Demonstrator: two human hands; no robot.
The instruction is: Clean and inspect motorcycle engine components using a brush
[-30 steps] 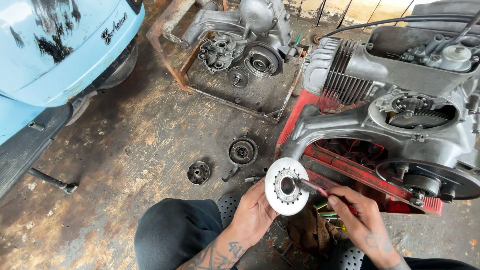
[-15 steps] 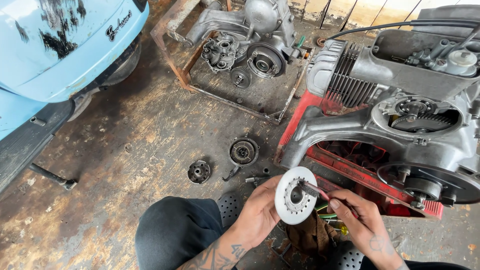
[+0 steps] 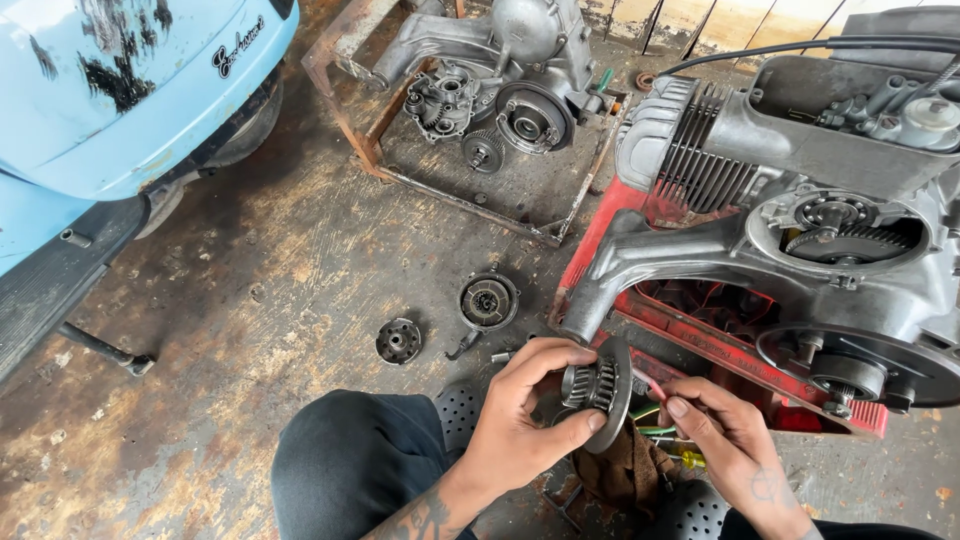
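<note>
A pale blue scooter body [image 3: 120, 90] fills the upper left, its paint chipped in dark patches, above a black footboard [image 3: 50, 280]. On the stained concrete floor [image 3: 250, 330] a rusty metal frame [image 3: 360, 120] carries a grey engine case [image 3: 490, 80] with exposed gears. To the right, a larger grey engine [image 3: 800, 200] with cooling fins rests on a red stand [image 3: 700, 340]. Between them two small round parts lie on the floor: a dark hub [image 3: 398, 340] and, near it, a ringed disc [image 3: 488, 300]. A brown rag [image 3: 625, 470] lies low in the middle, with coloured tool handles [image 3: 665, 440] beside it.
</note>
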